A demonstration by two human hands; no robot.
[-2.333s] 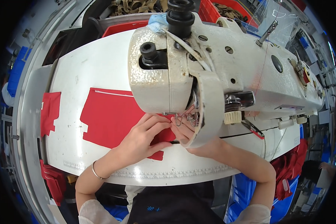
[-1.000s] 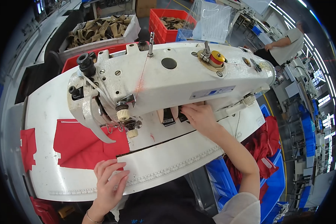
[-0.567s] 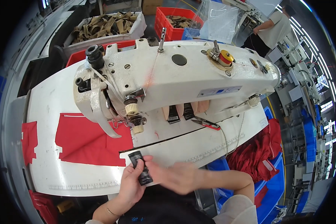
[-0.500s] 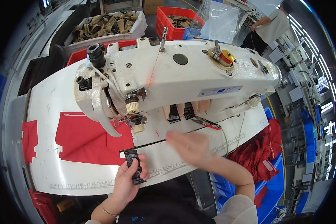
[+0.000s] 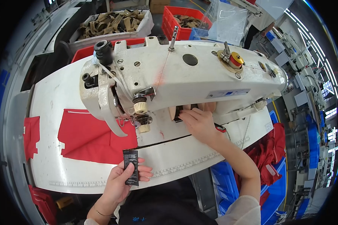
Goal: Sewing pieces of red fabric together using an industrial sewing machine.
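Observation:
My left hand (image 5: 118, 183) holds a black printed fabric label (image 5: 130, 157) between thumb and fingers, just above the front edge of the white sewing table. My right hand (image 5: 202, 126) reaches under the arm of the white sewing machine (image 5: 184, 77). Its fingertips are pressed together on a black label (image 5: 177, 114) in a bundle there, partly hidden by the fingers. Thread snips (image 5: 220, 128) with a red handle lie beside that hand, mostly covered by it. A red fabric piece (image 5: 90, 140) lies flat left of the needle area.
A smaller red piece (image 5: 32, 137) lies at the table's left end. Right of the table, a blue bin (image 5: 223, 180) stands by a heap of red fabric (image 5: 264, 153). Behind the machine are a white-lined container (image 5: 148, 24) of brown pieces and a red crate (image 5: 171, 22).
My right hand has moved up and back onto the labels under the machine arm. My left hand keeps its label, now turned more upright with the fingers more spread. The view has shifted slightly.

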